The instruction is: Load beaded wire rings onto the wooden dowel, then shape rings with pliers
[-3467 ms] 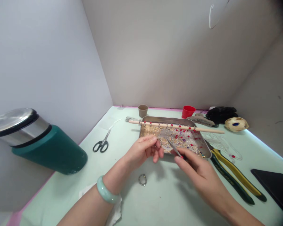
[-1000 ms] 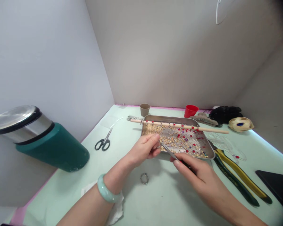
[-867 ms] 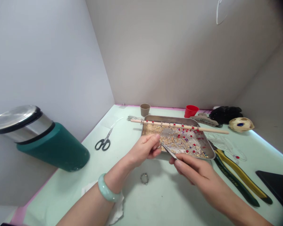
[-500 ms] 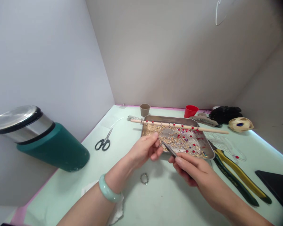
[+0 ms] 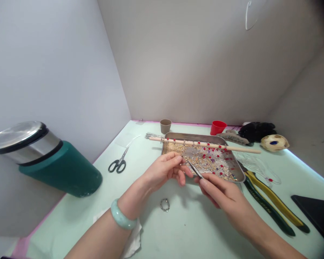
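My right hand (image 5: 223, 192) grips a pair of metal tweezers (image 5: 195, 170), whose tips point up and left toward my other hand. Thumb and index finger of my left hand (image 5: 167, 167) are pinched together; whatever they hold is too small to make out, and the other fingers are loosely curled. Both hands are over the near edge of a metal tray (image 5: 242, 177) of gold, clear, red and purple beads. Across the tray lies a wooden stick (image 5: 243, 148) with small red beads along it. A small ring of beads (image 5: 165, 205) lies on the table below my hands.
Black-handled scissors (image 5: 118, 165) and a large green bottle (image 5: 62, 169) are at left. Brown (image 5: 165, 126) and red (image 5: 218, 128) cups stand behind the tray. At right lie green-yellow pliers (image 5: 272, 201), a black flat object (image 5: 315, 212) and a pale round object (image 5: 274, 143).
My left hand's lower fingers have stretched out toward the tweezers, while its thumb and index stay pinched. The tweezers have turned slightly in my right hand, their tips still near the left fingers.
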Demonstrator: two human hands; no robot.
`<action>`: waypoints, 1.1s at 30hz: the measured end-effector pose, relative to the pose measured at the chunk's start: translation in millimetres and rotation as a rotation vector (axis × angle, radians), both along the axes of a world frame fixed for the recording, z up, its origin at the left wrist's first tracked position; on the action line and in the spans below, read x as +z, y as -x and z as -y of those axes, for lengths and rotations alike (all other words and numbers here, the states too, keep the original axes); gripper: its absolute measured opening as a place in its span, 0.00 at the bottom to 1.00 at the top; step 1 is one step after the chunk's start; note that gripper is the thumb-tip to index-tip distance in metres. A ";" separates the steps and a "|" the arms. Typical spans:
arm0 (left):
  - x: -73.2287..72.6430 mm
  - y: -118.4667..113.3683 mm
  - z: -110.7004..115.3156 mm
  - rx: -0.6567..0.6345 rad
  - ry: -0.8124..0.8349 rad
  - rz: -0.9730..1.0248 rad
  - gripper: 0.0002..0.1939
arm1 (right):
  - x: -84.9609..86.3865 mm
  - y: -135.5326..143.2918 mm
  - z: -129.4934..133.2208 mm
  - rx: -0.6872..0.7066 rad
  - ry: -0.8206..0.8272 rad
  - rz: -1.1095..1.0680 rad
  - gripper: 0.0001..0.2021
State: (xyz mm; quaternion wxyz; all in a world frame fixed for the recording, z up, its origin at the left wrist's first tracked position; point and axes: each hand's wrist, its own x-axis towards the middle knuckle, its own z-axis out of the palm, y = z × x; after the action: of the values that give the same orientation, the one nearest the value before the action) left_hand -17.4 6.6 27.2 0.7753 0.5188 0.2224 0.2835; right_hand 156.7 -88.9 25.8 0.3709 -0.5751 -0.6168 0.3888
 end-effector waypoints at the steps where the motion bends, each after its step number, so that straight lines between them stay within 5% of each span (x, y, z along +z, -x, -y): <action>1: 1.4 0.9 -0.3 0.000 -0.007 0.002 0.11 | 0.5 -0.5 0.3 -0.001 -0.001 0.012 0.16; 8: 4.9 16.0 -17.8 0.291 -0.030 0.046 0.12 | -1.1 -1.1 6.6 0.109 -0.142 0.350 0.14; 20: -0.3 19.5 -20.8 0.245 0.002 0.065 0.14 | -13.5 5.7 10.7 0.285 -0.128 0.687 0.10; 33: -12.9 46.7 -53.9 0.774 -0.107 -0.004 0.14 | 6.4 9.2 16.0 0.430 -0.208 0.576 0.13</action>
State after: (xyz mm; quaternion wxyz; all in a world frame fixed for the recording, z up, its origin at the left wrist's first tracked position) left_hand -64.0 60.4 14.3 0.5824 0.4371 0.3880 0.5651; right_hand 147.5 -104.9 32.2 0.1484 -0.4775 -0.8388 0.2154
